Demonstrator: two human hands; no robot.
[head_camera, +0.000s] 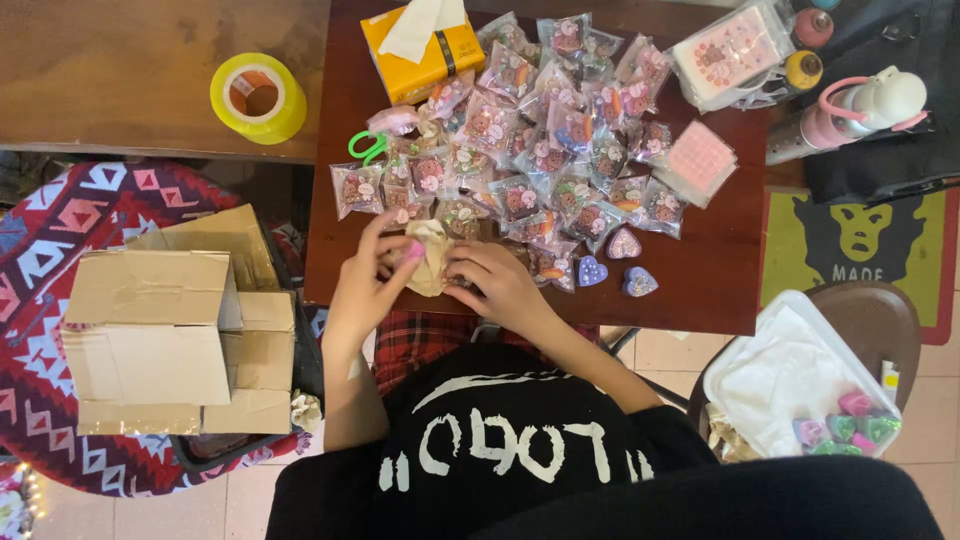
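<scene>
Both hands, the left hand (368, 275) and right hand (497, 283), have their fingers closed on a beige crumpled wrap (430, 257) at the surface's (700, 290) near edge, where a loosened grip would likely drop it off.

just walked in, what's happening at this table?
A person seated at a dark wooden table holds a crumpled beige wrapping between both hands: left hand on one side, right hand on the other. Beyond it lies a spread of small clear packets with colourful contents, and three heart-shaped pieces sit beside the right hand. A yellow tissue box stands at the far edge.
</scene>
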